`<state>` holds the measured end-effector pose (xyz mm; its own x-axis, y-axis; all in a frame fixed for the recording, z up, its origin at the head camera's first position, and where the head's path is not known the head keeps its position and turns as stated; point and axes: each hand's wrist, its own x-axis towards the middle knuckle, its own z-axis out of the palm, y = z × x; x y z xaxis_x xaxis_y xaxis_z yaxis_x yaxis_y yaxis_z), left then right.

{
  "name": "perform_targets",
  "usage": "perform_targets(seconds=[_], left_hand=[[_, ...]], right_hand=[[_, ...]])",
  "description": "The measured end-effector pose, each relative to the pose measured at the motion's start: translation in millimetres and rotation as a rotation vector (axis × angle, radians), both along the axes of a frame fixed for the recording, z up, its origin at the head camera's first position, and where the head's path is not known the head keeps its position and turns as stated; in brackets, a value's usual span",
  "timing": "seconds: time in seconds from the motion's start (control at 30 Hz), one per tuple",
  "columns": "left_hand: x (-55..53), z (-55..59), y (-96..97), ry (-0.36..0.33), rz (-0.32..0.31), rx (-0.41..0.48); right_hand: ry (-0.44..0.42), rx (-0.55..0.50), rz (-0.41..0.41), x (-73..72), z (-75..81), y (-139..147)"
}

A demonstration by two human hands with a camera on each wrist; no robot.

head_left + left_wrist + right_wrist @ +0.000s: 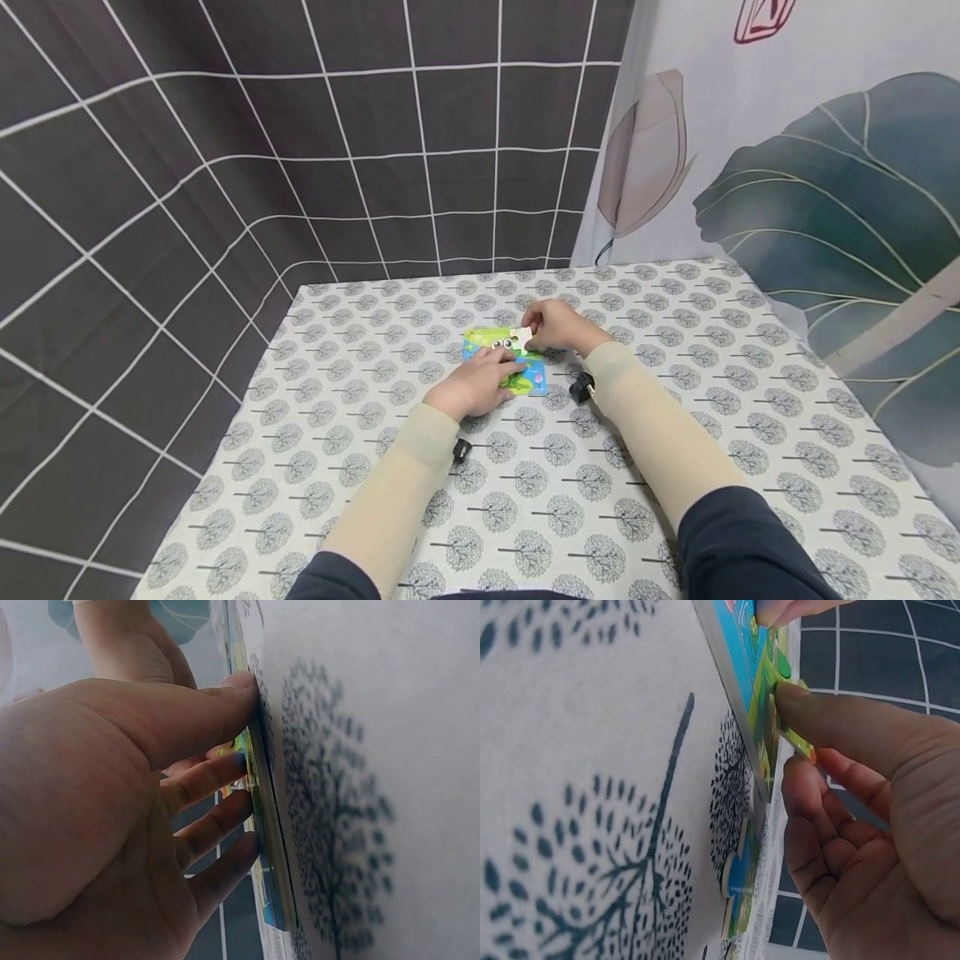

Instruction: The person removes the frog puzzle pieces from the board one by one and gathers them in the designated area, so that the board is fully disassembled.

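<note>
A flat jigsaw puzzle board (pixel 537 382), blue and green with cartoon eyes, lies on the cloth. My left hand (pixel 477 383) rests on it with fingers spread and fairly straight; in the left wrist view its fingertips touch the board's face and the thumb (pixel 217 701) lies by the edge. At the upper right of the board, my right hand (pixel 558 325) pinches a puzzle piece (pixel 519 337) between thumb and index finger. In the right wrist view this puzzle piece (pixel 799 742) is tilted up from the board, its outer edge raised.
Another puzzle piece (pixel 739 889) lies on the cloth beside the board in the right wrist view. The tree-patterned tablecloth (pixel 525 500) covers the table. A dark grid curtain (pixel 375 125) and a leaf-print curtain (pixel 712 108) stand behind it.
</note>
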<state>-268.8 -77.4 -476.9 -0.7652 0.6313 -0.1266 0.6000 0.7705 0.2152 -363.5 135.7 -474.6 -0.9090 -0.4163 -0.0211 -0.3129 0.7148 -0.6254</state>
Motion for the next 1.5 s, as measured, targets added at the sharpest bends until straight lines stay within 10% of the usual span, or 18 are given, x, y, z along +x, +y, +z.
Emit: perform_targets(seconds=[0.77, 1.5], left_hand=[[1.2, 1.3, -0.2, 0.001, -0.003, 0.004], [0.7, -0.1, -0.1, 0.008, -0.003, 0.012]], right_hand=[[0.029, 0.06, 0.001, 6.0, -3.5, 6], [0.013, -0.104, -0.114, 23.4, -5.5, 34]])
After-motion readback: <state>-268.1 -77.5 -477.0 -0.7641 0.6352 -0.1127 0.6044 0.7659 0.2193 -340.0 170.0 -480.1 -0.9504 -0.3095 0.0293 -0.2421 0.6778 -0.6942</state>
